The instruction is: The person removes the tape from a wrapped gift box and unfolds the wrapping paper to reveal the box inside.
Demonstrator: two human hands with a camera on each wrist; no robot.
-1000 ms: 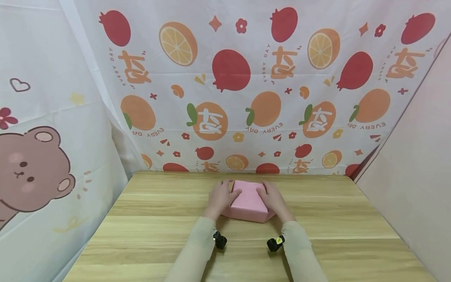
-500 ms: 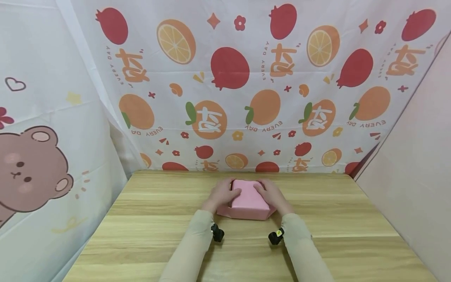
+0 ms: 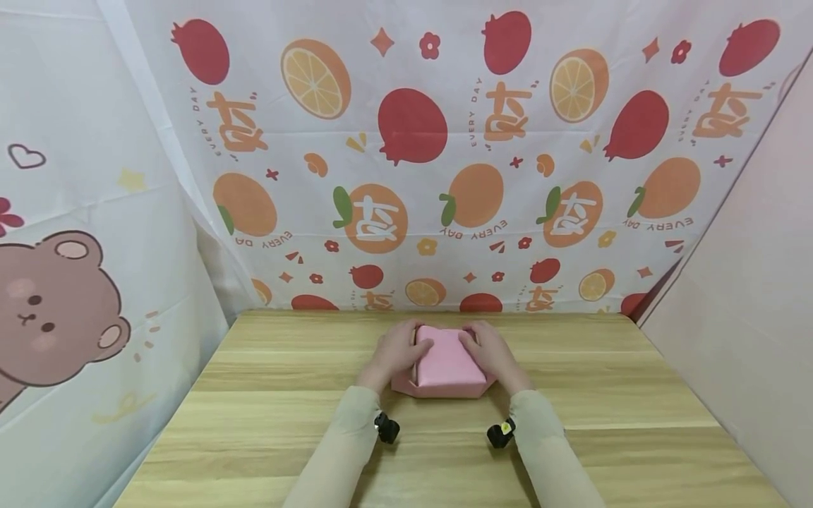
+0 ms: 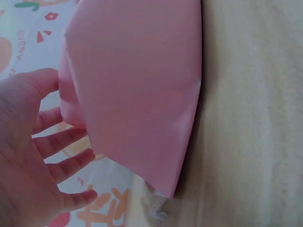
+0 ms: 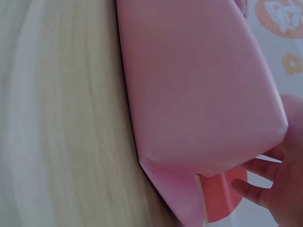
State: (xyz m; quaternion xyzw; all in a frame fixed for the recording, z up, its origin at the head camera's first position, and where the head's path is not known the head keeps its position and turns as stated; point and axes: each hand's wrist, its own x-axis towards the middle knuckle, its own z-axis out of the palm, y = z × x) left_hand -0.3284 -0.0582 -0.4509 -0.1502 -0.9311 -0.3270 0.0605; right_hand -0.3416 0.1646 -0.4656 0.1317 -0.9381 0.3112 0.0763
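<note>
A box-shaped package in pink wrapping paper (image 3: 447,360) lies near the far edge of the table, between both hands. My left hand (image 3: 395,353) grips its left side, thumb on the top edge and fingers down the side. From the right, my right hand (image 3: 495,353) holds it likewise, thumb on top. In the left wrist view the left hand (image 4: 33,142) has its fingers spread at the paper, and a pointed paper flap (image 4: 163,170) sticks out near the table. Another loose flap (image 5: 182,198) shows in the right wrist view, beside the right hand (image 5: 286,175).
The wooden table (image 3: 286,423) runs up to a fruit-print curtain (image 3: 413,127) at the back. A bear-print curtain (image 3: 57,310) hangs on the left, and a pale wall panel (image 3: 749,296) stands on the right. Black cameras (image 3: 386,427) sit on both wrists.
The package has turned slightly to face squarer to the front, with its left flap showing more. Both hands stay at its sides, the right thumb shifted a little left.
</note>
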